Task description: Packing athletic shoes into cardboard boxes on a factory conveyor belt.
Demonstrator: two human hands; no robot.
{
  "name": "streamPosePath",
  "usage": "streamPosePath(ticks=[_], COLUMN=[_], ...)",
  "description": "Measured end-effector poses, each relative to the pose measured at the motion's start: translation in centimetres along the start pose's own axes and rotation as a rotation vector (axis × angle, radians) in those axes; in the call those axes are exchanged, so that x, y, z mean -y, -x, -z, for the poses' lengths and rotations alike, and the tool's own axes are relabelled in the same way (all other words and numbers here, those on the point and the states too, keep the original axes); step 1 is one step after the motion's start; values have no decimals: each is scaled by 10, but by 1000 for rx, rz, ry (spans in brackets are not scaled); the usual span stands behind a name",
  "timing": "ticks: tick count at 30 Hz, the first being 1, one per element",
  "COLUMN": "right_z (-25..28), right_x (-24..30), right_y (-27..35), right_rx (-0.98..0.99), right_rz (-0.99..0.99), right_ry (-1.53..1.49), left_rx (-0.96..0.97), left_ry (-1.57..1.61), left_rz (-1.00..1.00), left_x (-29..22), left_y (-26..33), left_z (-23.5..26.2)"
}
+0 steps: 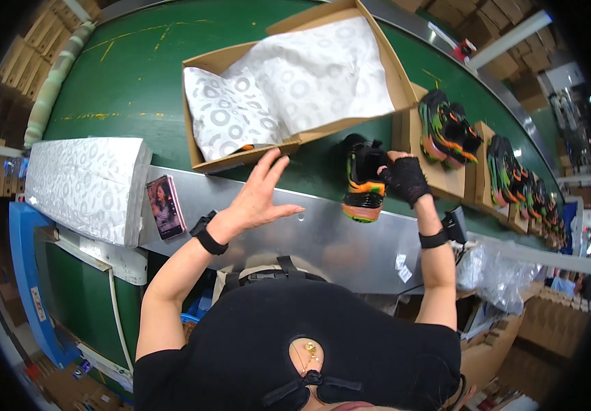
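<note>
My right hand (406,178), in a black fingerless glove, grips the side of a black sneaker (365,183) with orange, green and pink parts. The sneaker's heel end points toward me, over the steel edge of the bench. My bare left hand (261,195) is open, thumb spread wide, with its fingertips by the near rim of a cardboard shoebox (244,162). White tissue paper (326,72) with grey rings lines that box and stands up over its far side. A small orange patch, possibly part of another shoe, shows under the folded paper at the near rim.
A stack of patterned tissue paper (86,188) lies at the left, beside a phone (165,207) with a lit screen. Several sneakers (449,129) rest on cardboard boxes along the right of the green belt (138,89). Clear plastic bags (497,274) bunch at the lower right.
</note>
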State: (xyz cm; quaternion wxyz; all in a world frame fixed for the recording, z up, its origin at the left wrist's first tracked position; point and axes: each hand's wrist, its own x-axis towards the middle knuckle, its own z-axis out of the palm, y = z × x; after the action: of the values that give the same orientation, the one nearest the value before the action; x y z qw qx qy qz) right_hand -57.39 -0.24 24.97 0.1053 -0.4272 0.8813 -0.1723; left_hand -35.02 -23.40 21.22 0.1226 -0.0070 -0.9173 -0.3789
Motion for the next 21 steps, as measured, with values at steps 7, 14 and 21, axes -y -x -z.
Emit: streamPosePath(ticks=[7, 14, 21], right_z=[39, 12, -46], right_x=[66, 92, 57], right_y=[-2, -45, -35], right_rx=[428, 365, 540], right_rz=[239, 75, -302], right_ry=[-765, -1035, -1157], left_rx=[295, 499, -396], left_ry=[263, 583, 1330], left_rz=[-51, 212, 658], left_x=[-22, -27, 45], left_y=[-23, -19, -50], left_z=[28, 68, 65])
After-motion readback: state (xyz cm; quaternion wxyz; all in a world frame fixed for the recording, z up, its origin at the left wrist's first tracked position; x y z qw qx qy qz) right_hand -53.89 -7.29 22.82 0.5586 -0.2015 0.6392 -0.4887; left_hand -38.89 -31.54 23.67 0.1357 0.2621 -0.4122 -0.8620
